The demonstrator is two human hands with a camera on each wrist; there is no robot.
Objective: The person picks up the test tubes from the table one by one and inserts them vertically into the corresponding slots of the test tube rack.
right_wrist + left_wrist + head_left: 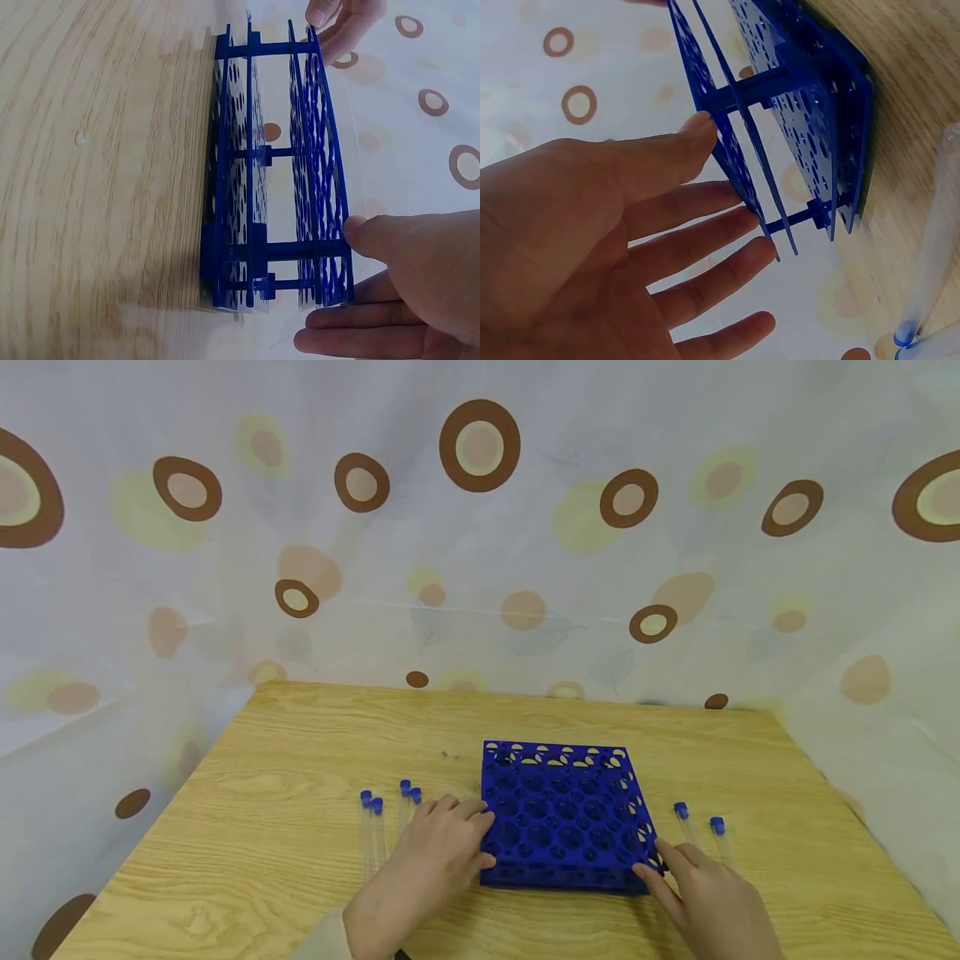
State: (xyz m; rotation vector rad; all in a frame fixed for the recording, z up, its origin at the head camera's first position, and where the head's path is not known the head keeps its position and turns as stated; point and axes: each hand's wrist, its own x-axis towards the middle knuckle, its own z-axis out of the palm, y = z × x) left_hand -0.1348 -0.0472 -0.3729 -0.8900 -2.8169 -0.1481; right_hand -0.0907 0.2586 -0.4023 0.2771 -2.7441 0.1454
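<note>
A blue test tube rack (551,818) with rows of round holes stands on the wooden table. At its left side is my left hand (438,852); in the left wrist view the thumb and spread, nearly straight fingers (697,232) touch the edge of the top plate. My right hand (712,893) holds the near right corner, with the thumb on the front edge and the fingers round on the right side. In the right wrist view the thumb (371,232) presses the top plate's edge, and straight fingers reach past the corner.
Several clear test tubes with blue caps (366,798) lie left of the rack, partly behind my left hand. Two more capped tubes (681,811) lie to its right. A patterned curtain (480,568) hangs behind the table (300,760). Tiny specks show beyond the rack's left.
</note>
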